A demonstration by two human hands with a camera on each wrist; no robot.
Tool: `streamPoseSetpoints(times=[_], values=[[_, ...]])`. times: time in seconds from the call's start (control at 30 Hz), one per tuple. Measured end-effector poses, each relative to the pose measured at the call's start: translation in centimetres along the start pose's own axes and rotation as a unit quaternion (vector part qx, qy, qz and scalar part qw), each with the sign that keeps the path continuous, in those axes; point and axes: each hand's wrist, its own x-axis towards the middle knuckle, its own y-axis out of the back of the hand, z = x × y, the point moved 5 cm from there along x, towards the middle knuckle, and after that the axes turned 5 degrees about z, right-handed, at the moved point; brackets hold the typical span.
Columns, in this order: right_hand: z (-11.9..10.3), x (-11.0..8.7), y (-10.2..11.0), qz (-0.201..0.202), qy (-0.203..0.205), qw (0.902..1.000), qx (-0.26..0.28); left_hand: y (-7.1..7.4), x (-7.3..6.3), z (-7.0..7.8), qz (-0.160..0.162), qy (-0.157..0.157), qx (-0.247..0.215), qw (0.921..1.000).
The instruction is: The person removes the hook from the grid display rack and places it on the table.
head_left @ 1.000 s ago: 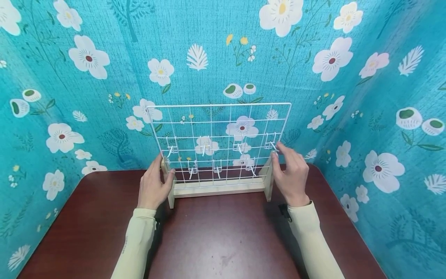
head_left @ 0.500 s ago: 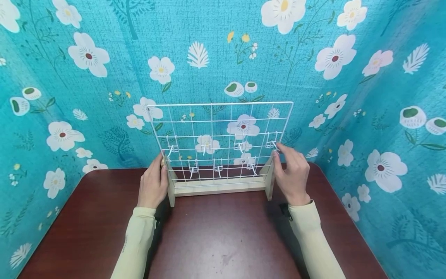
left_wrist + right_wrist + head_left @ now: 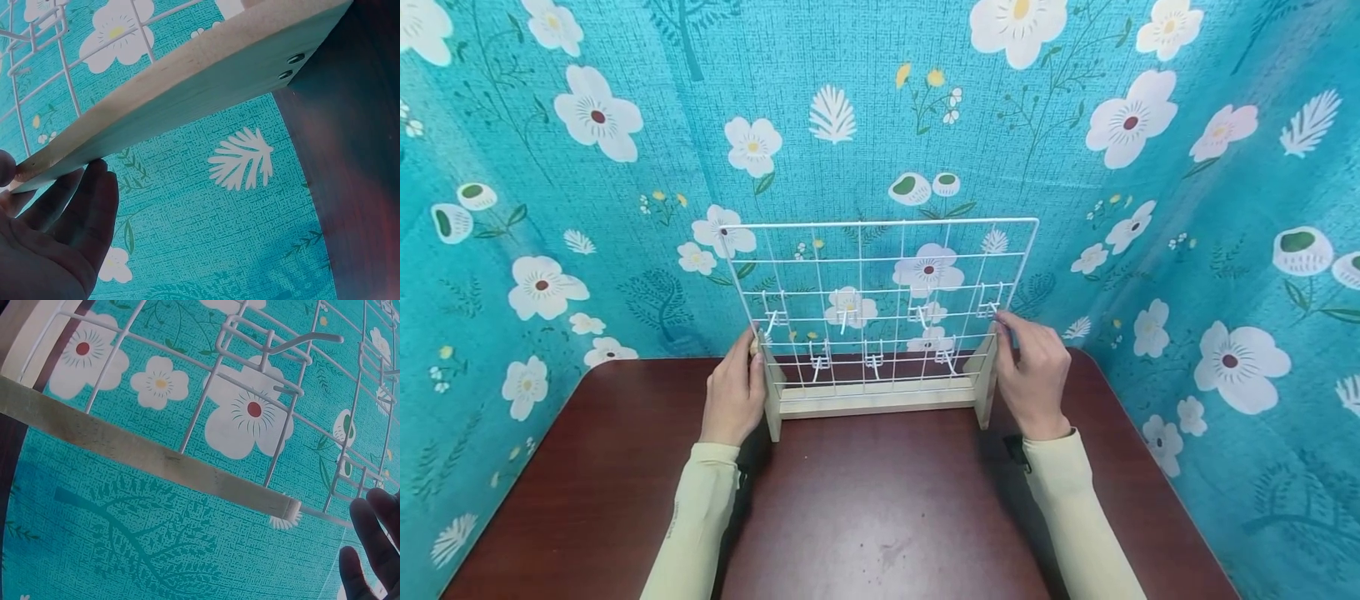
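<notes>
Since wooden stand [image 3: 880, 403] bears 7-hook wire grid [image 3: 861, 290], left hand [image 3: 735, 392] pinches upright [image 3: 156, 100], presumably steadying; right hand [image 3: 1036, 375] at grid edge, fingers half-bent, grip unclear.

Head view bright, glare on the tabletop [image 3: 850, 492] — wrist views dimmer.

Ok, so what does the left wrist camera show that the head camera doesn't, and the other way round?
Only the left wrist view shows two screw heads in the outer face of the left wooden upright. Only the head view shows the right hand and the sleeves. Both show that upright, the left hand, white wire grid, table and floral curtain.
</notes>
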Motion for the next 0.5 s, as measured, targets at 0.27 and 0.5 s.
streamPoseSetpoints(times=[0.27,0.5], values=[[0.00,0.08,-0.12,0.015,0.001,0.9999,0.003,-0.17,0.14,0.03,0.000,-0.008,-0.005,1.0000],[-0.19,0.10,-0.26,0.021,0.003,0.9997,0.006,-0.01,0.10,-0.11,0.005,-0.009,-0.004,0.9999]])
